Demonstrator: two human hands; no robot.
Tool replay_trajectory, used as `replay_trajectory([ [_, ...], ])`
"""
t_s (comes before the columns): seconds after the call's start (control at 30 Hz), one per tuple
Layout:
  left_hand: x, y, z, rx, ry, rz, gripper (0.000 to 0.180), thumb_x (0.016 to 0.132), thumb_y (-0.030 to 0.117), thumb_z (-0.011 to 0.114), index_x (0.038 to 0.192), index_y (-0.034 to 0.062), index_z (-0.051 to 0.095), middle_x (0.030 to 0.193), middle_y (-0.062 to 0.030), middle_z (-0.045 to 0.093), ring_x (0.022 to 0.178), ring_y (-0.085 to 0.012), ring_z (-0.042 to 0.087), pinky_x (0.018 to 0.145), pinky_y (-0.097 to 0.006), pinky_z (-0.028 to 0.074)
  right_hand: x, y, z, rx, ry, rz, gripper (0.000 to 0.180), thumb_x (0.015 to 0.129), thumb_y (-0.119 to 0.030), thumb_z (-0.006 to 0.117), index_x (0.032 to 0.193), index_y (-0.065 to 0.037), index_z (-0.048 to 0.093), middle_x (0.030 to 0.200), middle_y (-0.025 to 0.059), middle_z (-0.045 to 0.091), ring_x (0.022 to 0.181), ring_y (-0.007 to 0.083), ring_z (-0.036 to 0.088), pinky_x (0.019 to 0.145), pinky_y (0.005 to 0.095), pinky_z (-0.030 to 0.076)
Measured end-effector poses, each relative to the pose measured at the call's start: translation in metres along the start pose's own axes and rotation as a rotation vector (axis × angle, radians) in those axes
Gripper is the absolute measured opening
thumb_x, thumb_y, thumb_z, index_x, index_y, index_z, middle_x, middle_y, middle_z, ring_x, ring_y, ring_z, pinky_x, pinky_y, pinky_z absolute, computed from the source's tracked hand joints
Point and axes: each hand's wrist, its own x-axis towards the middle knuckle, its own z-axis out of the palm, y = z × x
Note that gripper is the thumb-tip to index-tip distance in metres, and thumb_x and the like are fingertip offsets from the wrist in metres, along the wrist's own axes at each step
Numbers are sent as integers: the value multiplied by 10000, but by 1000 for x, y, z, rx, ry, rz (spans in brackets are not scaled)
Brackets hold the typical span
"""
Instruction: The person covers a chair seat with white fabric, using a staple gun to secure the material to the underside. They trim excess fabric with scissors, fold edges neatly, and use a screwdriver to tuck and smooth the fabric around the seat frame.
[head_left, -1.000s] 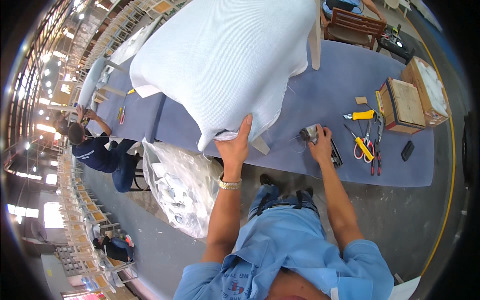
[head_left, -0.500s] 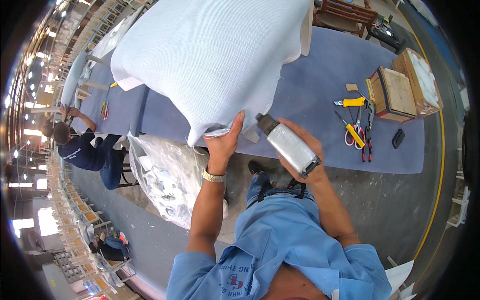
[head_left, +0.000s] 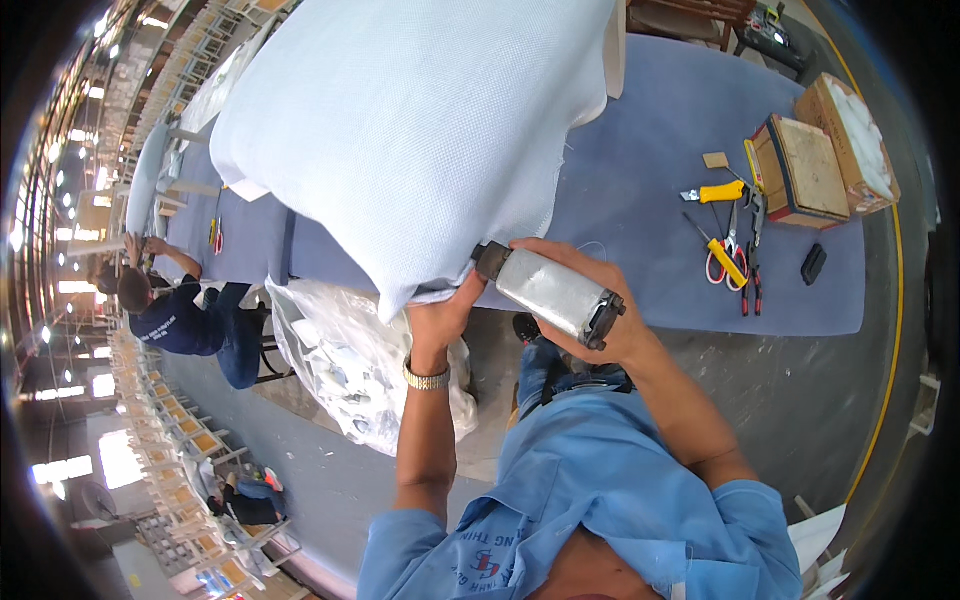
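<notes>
Head view: right hand wraps its fingers around a silver pneumatic stapler, nose against the white upholstered cushion, while left hand pinches the cushion's fabric edge at the blue workbench's near edge.

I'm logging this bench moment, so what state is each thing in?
Cushion: lying on the blue table, corner overhanging.
Left hand: pinching the fabric at that corner.
Right hand: gripping the silver tool.
Silver tool: held, nose at the corner.
Scissors: lying shut.
Plastic bag: hanging below the table edge.
</notes>
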Motion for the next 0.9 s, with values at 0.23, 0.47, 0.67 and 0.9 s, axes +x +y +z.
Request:
replay_trajectory([
  [0.23, 2, -31, -36, -184, -180, -203, 449, 889, 135, 780, 1270, -23, 604, 1231, -110, 638, 1068, -212, 626, 936, -353, 505, -2, 7, 6, 85, 19, 66, 751, 673, -86, 778, 1392, -101, 563, 1284, 136, 673, 1119, 334, 686, 957, 371, 538],
  [0.47, 6, -51, -41, -316, -176, -48, 556, 996, 259, 658, 1455, 38, 435, 1424, -110, 540, 1297, -264, 535, 1125, -464, 402, -12, 37, 15, 98, 121, -153, 841, 582, -96, 779, 1399, -99, 578, 1283, 137, 680, 1122, 330, 681, 976, 383, 534],
  [0.67, 6, -48, -40, -294, -187, -78, 567, 1007, 276, 635, 1475, 48, 409, 1435, -110, 529, 1312, -259, 522, 1145, -463, 381, -11, 40, 13, 130, 84, -206, 892, 537, -91, 781, 1404, -99, 573, 1262, 132, 686, 1086, 333, 682, 972, 375, 536],
  [0.9, -3, -44, -36, -414, -222, -152, 713, 978, 544, 584, 1500, 97, 394, 1464, -95, 513, 1366, -263, 476, 1173, -473, 344, -12, 32, 16, 258, 58, -89, 879, 539, -31, 780, 1392, -100, 574, 1220, 141, 693, 1056, 344, 679, 965, 377, 530],
])
